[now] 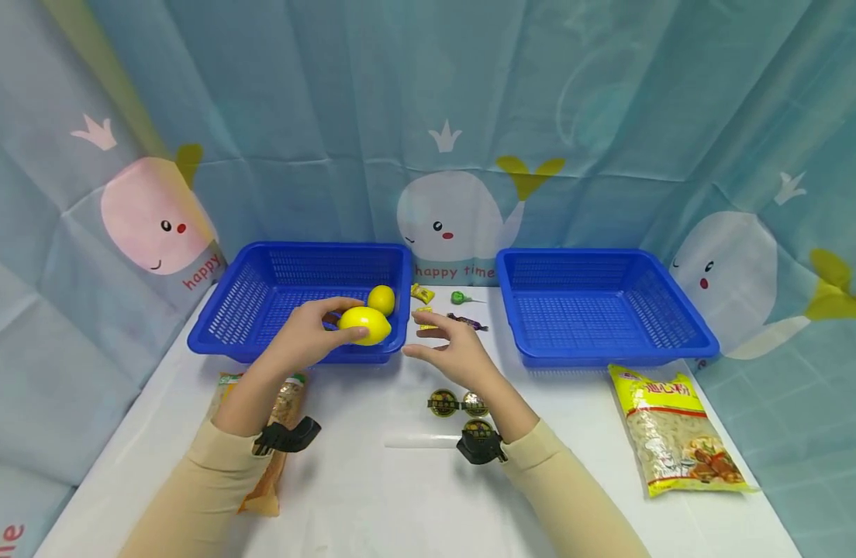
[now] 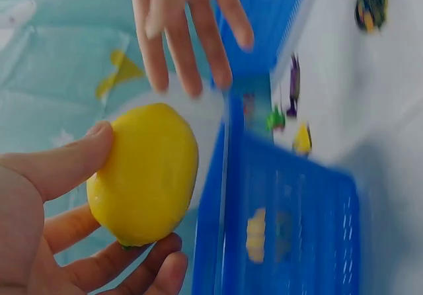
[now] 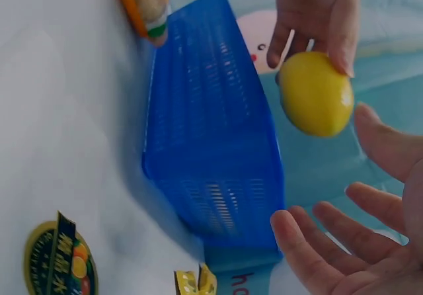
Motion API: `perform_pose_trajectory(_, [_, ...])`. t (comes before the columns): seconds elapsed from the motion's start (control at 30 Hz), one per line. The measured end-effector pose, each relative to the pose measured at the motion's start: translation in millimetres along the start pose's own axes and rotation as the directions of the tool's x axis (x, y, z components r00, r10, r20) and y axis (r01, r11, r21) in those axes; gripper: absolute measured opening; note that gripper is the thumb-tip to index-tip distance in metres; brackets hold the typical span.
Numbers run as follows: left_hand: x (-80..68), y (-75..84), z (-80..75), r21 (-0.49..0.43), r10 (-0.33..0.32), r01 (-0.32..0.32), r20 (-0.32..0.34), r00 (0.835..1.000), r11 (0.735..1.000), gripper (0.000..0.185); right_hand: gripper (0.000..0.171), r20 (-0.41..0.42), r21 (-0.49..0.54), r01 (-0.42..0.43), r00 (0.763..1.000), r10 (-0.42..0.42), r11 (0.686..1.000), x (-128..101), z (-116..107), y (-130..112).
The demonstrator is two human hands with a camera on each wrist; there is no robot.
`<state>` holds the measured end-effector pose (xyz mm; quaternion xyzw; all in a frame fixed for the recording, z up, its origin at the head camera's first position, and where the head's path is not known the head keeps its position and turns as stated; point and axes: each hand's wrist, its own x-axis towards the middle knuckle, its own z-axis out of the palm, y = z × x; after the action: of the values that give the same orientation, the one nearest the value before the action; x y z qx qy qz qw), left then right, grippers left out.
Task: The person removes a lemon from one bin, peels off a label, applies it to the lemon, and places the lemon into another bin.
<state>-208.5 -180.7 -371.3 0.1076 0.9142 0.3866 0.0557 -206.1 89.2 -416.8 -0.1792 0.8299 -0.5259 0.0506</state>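
Note:
My left hand (image 1: 309, 333) holds a yellow lemon (image 1: 364, 325) between thumb and fingers, above the front right corner of the left blue basket (image 1: 298, 358). A second lemon (image 1: 381, 299) lies inside that basket at its right end. In the left wrist view the held lemon (image 2: 144, 174) is seen close, its underside resting toward the fingers. My right hand (image 1: 452, 349) is just right of the basket, fingers spread and holding nothing. The right wrist view shows a gap between the right hand (image 3: 357, 242) and the lemon (image 3: 317, 94).
Small wrapped candies (image 1: 467, 322) and a green lollipop (image 1: 458, 297) lie between the left basket and the right blue basket (image 1: 609, 360). Round stickers (image 1: 443, 403) are on the table nearer me. A yellow-topped food bag (image 1: 679, 434) lies right; another bag (image 1: 284, 403) is under my left forearm.

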Motion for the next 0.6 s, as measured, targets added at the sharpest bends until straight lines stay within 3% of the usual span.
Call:
perform_pose_trajectory(0.23, [-11.5,18.8,30.2,-0.078,-0.013,0.011,-0.026,1.0,0.997,0.061,0.064,-0.01,0.113,0.043,0.999,-0.042,0.993,-16.1,-1.1,0.1])
perform_pose_trajectory(0.43, [-13.8,30.7,56.7,-0.127,0.012,-0.017,-0.038,0.999,0.992,0.058,0.06,-0.028,0.109,0.032,0.999,-0.029,0.994,-26.4,-3.5,2.5])
perform_pose_trajectory(0.6, [-13.7,40.0,69.2,-0.176,0.025,-0.029,-0.026,0.999,0.984,0.058,0.056,-0.047,0.124,0.041,0.998,-0.035,0.991,-33.8,-5.9,4.4])
